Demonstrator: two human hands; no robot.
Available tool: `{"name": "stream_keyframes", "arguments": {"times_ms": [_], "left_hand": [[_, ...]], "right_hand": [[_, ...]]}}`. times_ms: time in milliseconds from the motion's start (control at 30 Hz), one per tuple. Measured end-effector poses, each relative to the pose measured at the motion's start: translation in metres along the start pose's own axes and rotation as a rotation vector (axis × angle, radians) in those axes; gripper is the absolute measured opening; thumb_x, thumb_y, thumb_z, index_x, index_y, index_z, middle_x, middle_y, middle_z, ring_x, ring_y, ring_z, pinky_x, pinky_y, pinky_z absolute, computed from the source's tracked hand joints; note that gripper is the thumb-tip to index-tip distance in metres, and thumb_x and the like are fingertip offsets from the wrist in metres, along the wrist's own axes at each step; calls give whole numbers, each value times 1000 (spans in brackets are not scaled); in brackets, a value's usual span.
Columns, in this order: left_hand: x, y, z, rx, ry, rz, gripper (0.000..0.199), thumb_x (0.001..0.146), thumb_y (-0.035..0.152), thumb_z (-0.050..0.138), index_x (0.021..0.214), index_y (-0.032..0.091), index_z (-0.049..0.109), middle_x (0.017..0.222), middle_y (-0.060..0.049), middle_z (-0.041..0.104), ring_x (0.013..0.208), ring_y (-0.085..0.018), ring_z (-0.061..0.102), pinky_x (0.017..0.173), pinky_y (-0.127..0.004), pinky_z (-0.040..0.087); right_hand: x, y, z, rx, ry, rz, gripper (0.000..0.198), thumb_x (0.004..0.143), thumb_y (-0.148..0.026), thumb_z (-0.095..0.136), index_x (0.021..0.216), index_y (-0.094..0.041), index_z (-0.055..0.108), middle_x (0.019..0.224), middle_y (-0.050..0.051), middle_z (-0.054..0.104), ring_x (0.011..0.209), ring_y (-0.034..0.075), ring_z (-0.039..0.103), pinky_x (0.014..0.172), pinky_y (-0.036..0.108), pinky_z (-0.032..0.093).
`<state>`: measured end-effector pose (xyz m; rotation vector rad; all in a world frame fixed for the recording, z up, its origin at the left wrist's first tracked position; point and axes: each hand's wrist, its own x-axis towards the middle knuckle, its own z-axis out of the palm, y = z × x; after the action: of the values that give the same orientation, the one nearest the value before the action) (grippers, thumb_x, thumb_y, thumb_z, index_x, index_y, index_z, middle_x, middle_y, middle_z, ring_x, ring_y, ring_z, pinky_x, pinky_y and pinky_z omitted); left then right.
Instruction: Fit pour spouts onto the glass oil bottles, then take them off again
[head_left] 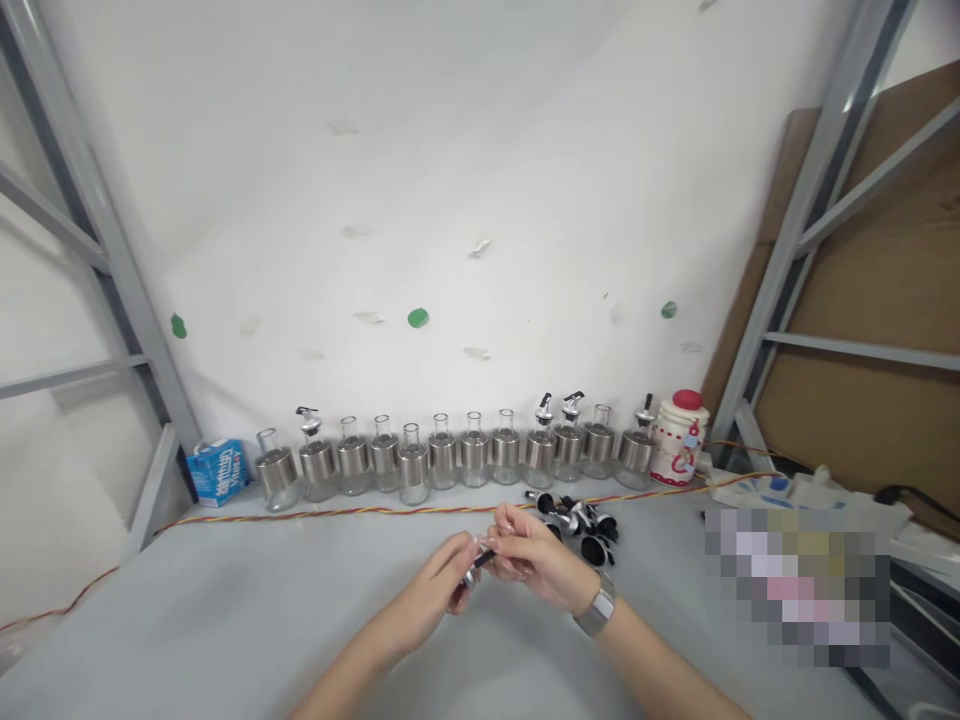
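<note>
Above the middle of the grey table, my left hand [439, 582] is closed around a small black and silver bottle pourer [480, 564], mostly covered by the fingers. My right hand [541, 556], with a silver band on its wrist, pinches at the pourer's upper end; its fingertips meet those of my left hand. Just beyond my right hand lies a pile of loose pourers [581, 522], black and silver. Behind them a row of glass bottles with steel sleeves [442, 452] stands along the wall. Several bottles, such as the one with a pourer [541, 448], carry spouts; others have bare necks.
A blue and white carton [218, 472] stands at the left end of the row, a cream jar with a red lid [679, 440] at the right. A twisted red and yellow cord [330, 513] crosses the table. White power strips [817, 490] and a blurred patch are at the right.
</note>
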<state>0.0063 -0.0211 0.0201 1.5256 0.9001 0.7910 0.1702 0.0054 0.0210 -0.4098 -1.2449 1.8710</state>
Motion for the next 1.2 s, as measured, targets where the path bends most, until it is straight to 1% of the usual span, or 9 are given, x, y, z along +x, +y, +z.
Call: {"name": "stream_keyframes", "arguments": {"times_ms": [167, 333, 467, 633, 767, 867, 967, 1100, 1200], "left_hand": [[-4, 9, 1, 297, 69, 181, 29, 83, 43, 37, 76, 17, 49, 73, 2, 41, 67, -11, 38, 64, -22, 32], [-5, 13, 2, 365, 110, 219, 31, 86, 41, 32, 74, 18, 48, 74, 1, 43, 72, -13, 40, 70, -25, 32], [-4, 8, 2, 285, 92, 169, 33, 86, 42, 30, 71, 18, 46, 69, 2, 41, 66, -11, 39, 64, -23, 32], [-3, 2, 6, 98, 53, 77, 35, 84, 47, 31, 77, 17, 46, 67, 4, 40, 58, -8, 35, 55, -22, 30], [-3, 3, 9, -47, 12, 26, 38, 82, 51, 33, 83, 16, 47, 68, 4, 42, 52, -6, 32, 50, -21, 26], [-2, 4, 10, -129, -6, -22, 40, 80, 54, 36, 80, 15, 47, 64, 5, 41, 47, -5, 30, 46, -21, 23], [-1, 1, 10, -163, -7, -38, 40, 78, 54, 38, 78, 15, 48, 61, 5, 42, 45, -4, 30, 45, -20, 21], [0, -4, 11, -185, -14, -67, 40, 78, 53, 40, 83, 15, 50, 66, 4, 46, 44, -3, 32, 44, -20, 21], [2, -7, 10, -204, -9, -111, 40, 77, 54, 41, 83, 15, 50, 66, 3, 48, 43, -3, 33, 43, -19, 21]], "right_hand": [[0, 1, 0, -23, 37, 11, 37, 67, -24, 66, 67, -22, 29, 50, -11, 37, 38, 3, 24, 39, 19, 16], [0, -2, 3, -87, 50, -24, 42, 65, -29, 68, 66, -22, 27, 52, -11, 36, 37, 2, 24, 37, 18, 11], [1, -1, 4, -108, 59, -33, 42, 65, -32, 68, 67, -22, 27, 54, -10, 37, 39, 2, 24, 38, 18, 12], [0, -2, 4, -114, 77, -35, 42, 66, -32, 67, 67, -22, 26, 52, -11, 33, 39, 2, 22, 39, 18, 11], [-1, -5, 6, -126, 80, -9, 39, 68, -30, 65, 66, -22, 26, 49, -11, 33, 40, 3, 23, 39, 19, 11], [-1, -6, 5, -147, 70, 6, 37, 70, -31, 63, 67, -22, 27, 47, -11, 36, 39, 3, 24, 38, 18, 11], [-1, -4, 4, -185, 69, 9, 38, 70, -35, 62, 68, -22, 27, 47, -11, 37, 38, 3, 24, 37, 18, 12], [-1, -5, 3, -296, 65, -2, 37, 71, -39, 61, 70, -22, 28, 45, -13, 36, 34, 2, 25, 35, 17, 13], [-2, -8, 7, -286, 70, -14, 38, 70, -39, 62, 69, -22, 28, 48, -13, 34, 36, 2, 25, 36, 16, 14]]}}
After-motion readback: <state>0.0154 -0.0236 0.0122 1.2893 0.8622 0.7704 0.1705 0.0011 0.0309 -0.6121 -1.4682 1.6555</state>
